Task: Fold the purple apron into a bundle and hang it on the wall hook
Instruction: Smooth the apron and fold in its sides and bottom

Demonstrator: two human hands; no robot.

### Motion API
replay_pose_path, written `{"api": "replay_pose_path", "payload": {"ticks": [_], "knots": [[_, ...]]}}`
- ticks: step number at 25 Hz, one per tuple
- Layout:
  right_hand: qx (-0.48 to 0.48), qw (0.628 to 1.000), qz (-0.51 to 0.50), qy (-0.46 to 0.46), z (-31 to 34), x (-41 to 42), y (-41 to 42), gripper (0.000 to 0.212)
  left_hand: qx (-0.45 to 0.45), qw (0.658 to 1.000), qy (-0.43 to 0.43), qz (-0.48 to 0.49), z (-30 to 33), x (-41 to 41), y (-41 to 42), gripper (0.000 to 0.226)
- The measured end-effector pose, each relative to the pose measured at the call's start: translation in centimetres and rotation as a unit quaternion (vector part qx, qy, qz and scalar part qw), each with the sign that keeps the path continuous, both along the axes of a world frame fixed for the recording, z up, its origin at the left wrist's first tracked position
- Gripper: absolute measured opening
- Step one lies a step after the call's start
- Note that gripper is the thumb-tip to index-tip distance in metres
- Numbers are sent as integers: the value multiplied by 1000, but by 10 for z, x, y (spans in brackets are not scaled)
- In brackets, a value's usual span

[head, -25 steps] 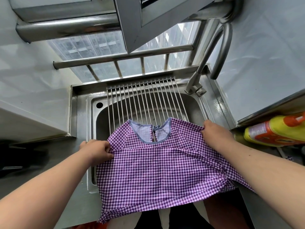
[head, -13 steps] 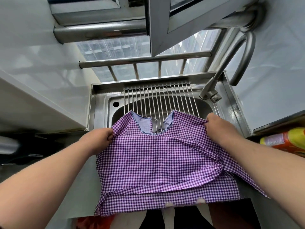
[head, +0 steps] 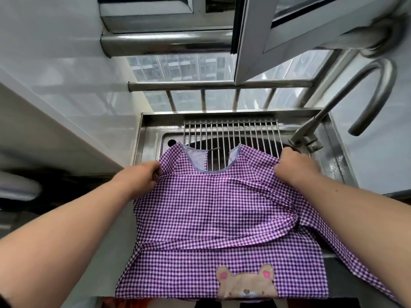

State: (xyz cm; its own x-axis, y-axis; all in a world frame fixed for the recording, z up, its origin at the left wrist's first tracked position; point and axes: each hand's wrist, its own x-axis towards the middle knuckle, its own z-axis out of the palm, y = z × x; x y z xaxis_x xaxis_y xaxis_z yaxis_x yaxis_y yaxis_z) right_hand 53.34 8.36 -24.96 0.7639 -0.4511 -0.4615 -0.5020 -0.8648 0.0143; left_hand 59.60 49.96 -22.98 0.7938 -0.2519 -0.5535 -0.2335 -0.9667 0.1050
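The sink (head: 151,138) sits just beyond both grips, a rack (head: 231,134) of steel rods laid across it and the tap (head: 311,132) rising past the right one. Over its near rim and the surface (head: 124,236) lies the apron (head: 218,214), spread flat, neckline away from the person, hem toward them; its long axis appears to run from the grips back to the body, with a bear patch (head: 246,283) at the near end.

The left hand (head: 142,176) pinches the left shoulder of the cloth, fingers curled tight over a small fold. The right hand (head: 293,167) grips the right shoulder likewise, knuckles up, cloth bunched under it. Everything to be folded lies nearer the body than either grip, and between them.

The fold looks barely begun (one loose flap already lies across the lower part). Both hands stand about equally far from the centre line, so neither is favoured. No hook is in view.
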Motion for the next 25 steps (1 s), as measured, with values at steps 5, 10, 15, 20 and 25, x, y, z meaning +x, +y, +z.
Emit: {"api": "replay_pose_path", "payload": {"ticks": [5, 10, 15, 20, 25], "knots": [[107, 992, 63, -10, -4, 42, 42, 54, 7, 999, 27, 35, -11, 4, -14, 63], [163, 976, 141, 39, -6, 73, 72, 39, 39, 998, 53, 7, -19, 7, -22, 50], [369, 927, 64, 32, 2, 82, 78, 18, 73, 996, 44, -30, -26, 10, -21, 46], [617, 772, -135, 74, -2, 92, 75, 25, 87, 994, 34, -48, -30, 10, -33, 45], [465, 883, -45, 37, -24, 100, 68, 34, 117, 992, 9, -51, -31, 9, -38, 59]]}}
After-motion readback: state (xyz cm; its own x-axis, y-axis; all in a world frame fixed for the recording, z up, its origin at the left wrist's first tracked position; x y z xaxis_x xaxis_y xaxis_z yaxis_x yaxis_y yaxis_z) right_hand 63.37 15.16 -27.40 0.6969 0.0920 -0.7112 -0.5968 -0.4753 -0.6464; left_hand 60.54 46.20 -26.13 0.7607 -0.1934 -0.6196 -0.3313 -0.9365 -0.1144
